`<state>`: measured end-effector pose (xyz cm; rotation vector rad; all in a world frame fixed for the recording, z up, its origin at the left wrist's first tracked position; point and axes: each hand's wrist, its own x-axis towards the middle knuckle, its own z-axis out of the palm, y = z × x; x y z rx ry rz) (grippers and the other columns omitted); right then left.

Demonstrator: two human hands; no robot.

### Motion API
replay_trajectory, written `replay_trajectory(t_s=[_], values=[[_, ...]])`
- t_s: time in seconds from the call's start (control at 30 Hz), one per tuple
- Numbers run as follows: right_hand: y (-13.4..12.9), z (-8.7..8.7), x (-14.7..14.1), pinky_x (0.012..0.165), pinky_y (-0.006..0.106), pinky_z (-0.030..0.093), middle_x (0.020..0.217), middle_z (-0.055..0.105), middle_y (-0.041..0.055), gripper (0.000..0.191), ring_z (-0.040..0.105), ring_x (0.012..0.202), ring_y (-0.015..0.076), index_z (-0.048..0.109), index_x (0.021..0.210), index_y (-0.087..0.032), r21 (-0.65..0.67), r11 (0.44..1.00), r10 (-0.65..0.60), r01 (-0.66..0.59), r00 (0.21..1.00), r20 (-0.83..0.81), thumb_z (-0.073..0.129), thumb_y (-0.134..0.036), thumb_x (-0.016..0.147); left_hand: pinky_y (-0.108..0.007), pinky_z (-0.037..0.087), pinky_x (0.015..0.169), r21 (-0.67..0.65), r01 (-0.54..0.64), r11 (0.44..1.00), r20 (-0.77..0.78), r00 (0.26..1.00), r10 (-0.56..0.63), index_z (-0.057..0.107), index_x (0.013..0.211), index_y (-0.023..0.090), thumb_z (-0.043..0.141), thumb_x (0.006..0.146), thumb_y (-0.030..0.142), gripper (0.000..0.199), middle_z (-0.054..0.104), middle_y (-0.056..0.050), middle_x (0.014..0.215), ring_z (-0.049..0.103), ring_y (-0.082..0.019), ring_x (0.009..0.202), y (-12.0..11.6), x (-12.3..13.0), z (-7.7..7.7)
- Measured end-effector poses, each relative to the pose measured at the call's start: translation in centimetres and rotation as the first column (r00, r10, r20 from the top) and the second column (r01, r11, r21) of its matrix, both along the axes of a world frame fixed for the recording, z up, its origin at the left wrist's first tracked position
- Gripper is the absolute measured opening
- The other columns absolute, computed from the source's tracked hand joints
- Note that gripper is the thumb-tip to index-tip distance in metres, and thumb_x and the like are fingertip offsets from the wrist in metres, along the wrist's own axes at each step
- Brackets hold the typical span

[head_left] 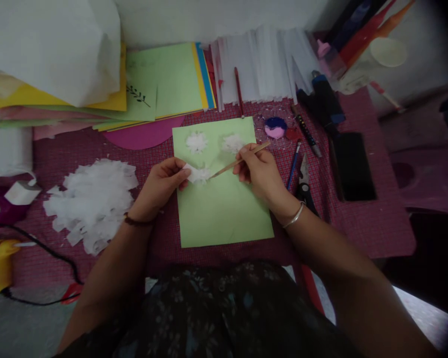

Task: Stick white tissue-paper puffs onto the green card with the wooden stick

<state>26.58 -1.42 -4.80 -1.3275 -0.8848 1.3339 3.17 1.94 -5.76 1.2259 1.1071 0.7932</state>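
A light green sheet of paper (224, 214) lies on the table before me. Near its top edge sit two white paper flowers (196, 142), the right one partly behind my fingers. My left hand (168, 179) pinches a white paper strip (192, 173) by its left end, over the sheet. The strip's other end is frayed and bunched. Between the fingertips of my right hand (256, 166) is a thin wooden stick (227, 167), its tip at the frayed end. Whether the frayed end touches the sheet I cannot tell.
A heap of cut white paper pieces (93, 204) lies left. Coloured papers (164, 79) and white strips (261, 64) line the back. At right are a paint palette (275, 127), a paintbrush (294, 164), scissors (304, 184) and a phone (354, 166). A yellow glue gun (0, 266) is far left.
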Motion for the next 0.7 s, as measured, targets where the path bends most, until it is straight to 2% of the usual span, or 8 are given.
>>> replay_trajectory(t_s=[0.1,0.53,0.7], values=[[-0.12,-0.01,-0.07,0.038,0.019,0.033,0.053,0.059,-0.005,0.021,0.046,0.038,0.0053,0.052,0.074,-0.021,0.013,0.999,0.034,-0.034,0.999,0.018,0.05,-0.03,0.093,-0.016,0.037,0.043,-0.011,-0.006,1.0,0.024,1.0,0.006,0.063,0.076,0.018,0.075,0.076,0.026,0.014,0.058,0.004,0.056,0.049,-0.006,0.045,0.1,-0.12,-0.03],[0.04,0.08,-0.86,0.04,0.021,0.033,0.058,0.062,-0.0041,0.021,0.048,0.04,0.0052,0.051,0.076,-0.021,-0.012,0.983,0.183,-0.182,0.978,0.1,0.05,-0.031,0.094,-0.019,0.036,0.041,-0.054,-0.032,0.998,0.043,0.998,0.034,0.063,0.073,0.021,0.078,0.072,0.03,0.018,0.058,0.003,0.055,0.048,-0.007,0.043,0.17,-0.16,0.14],[-0.05,0.11,-0.96,0.04,0.021,0.032,0.063,0.065,-0.0031,0.02,0.048,0.041,0.0046,0.052,0.079,-0.02,0.004,0.98,0.195,-0.197,0.975,0.104,0.051,-0.033,0.094,-0.018,0.036,0.042,-0.05,-0.013,0.999,0.072,0.997,0.016,0.064,0.073,0.02,0.078,0.073,0.029,0.017,0.058,0.004,0.055,0.048,-0.007,0.044,0.19,-0.22,0.14]])
